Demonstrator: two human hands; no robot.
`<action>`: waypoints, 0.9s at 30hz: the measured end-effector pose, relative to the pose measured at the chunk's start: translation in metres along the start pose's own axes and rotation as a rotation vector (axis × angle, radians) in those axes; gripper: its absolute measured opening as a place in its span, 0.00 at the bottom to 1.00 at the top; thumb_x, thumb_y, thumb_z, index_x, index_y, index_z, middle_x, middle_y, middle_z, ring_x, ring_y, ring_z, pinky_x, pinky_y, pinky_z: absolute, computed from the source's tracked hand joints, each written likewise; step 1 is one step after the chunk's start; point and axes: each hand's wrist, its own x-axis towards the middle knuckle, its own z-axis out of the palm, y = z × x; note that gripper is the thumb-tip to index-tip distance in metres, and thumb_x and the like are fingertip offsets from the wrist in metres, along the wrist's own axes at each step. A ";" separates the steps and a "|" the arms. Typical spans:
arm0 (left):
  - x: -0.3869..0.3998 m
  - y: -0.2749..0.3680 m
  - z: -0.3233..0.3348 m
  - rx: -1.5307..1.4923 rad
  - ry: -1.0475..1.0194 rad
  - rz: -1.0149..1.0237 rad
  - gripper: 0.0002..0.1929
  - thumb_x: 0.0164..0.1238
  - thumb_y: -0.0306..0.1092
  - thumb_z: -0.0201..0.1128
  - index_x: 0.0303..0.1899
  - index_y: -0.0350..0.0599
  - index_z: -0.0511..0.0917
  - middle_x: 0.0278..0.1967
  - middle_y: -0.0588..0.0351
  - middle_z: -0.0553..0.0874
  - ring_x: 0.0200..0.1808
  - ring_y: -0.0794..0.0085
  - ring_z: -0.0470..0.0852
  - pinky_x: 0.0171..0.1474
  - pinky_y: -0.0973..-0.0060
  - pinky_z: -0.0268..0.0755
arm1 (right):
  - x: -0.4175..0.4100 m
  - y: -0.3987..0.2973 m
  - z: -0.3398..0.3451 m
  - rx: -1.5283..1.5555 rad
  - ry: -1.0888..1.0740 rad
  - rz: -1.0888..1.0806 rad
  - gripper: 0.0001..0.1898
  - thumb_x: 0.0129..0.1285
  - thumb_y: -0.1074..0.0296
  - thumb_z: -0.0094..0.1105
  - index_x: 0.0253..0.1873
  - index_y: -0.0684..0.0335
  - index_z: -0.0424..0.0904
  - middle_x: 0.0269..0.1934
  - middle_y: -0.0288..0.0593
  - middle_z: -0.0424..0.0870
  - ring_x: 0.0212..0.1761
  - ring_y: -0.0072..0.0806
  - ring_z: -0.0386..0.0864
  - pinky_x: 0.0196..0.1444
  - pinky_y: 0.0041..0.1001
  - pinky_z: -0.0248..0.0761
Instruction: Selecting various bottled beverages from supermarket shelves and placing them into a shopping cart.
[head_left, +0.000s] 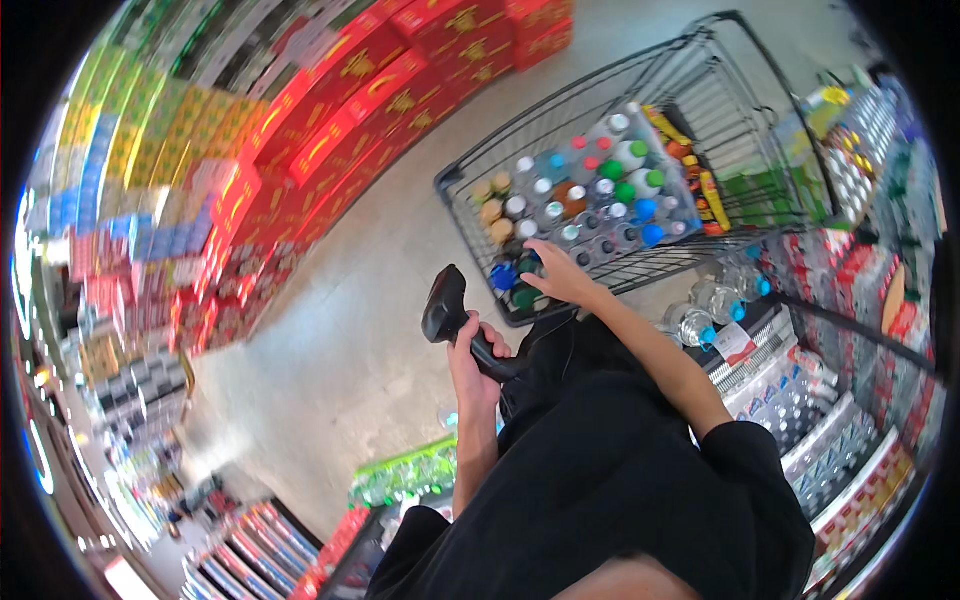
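My left hand (474, 360) is wrapped around the handle of a black handheld barcode scanner (444, 304), its head tilted upward. My right hand (559, 271) reaches over the near corner of a black wire shopping cart (622, 289), thumb and fingers apart. Under and beside those fingers are dark bottles and a bottle with a blue cap (503, 276); whether I touch one is unclear. Many upright plastic bottles fill that end of the cart, among them bottles with tan caps (491, 211) and a bottle with a green cap (613, 170). Some stand in a clear plastic bin (679, 187).
Stacked red cartons (405, 97) line the floor (360, 300) at upper left. Large water bottles with blue caps (690, 322) stand right of me, beside a drinks shelf (795, 405). Yellow-and-red packages (709, 199) lie in the cart. Green-capped bottle packs (409, 472) sit at lower left.
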 end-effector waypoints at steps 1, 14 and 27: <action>0.007 -0.007 0.015 0.023 -0.065 -0.039 0.11 0.64 0.35 0.59 0.43 0.44 0.69 0.21 0.58 0.71 0.18 0.73 0.71 0.23 0.74 0.64 | -0.010 0.005 -0.026 0.013 0.068 0.032 0.29 0.56 0.62 0.65 0.59 0.65 0.66 0.59 0.57 0.70 0.59 0.50 0.70 0.59 0.38 0.64; -0.034 -0.167 0.173 0.732 -0.890 -0.589 0.08 0.66 0.34 0.57 0.41 0.42 0.71 0.21 0.57 0.71 0.17 0.73 0.69 0.21 0.74 0.64 | -0.417 -0.131 -0.334 -0.050 1.523 0.280 0.05 0.64 0.78 0.49 0.37 0.67 0.76 0.31 0.39 0.80 0.35 0.23 0.79 0.40 0.25 0.73; -0.102 -0.254 0.172 1.129 -1.113 -0.583 0.09 0.64 0.39 0.58 0.38 0.46 0.72 0.19 0.60 0.72 0.15 0.73 0.69 0.19 0.74 0.64 | -0.784 -0.504 -0.366 -1.605 2.063 1.080 0.15 0.57 0.56 0.59 0.32 0.66 0.74 0.29 0.54 0.80 0.32 0.46 0.80 0.36 0.38 0.73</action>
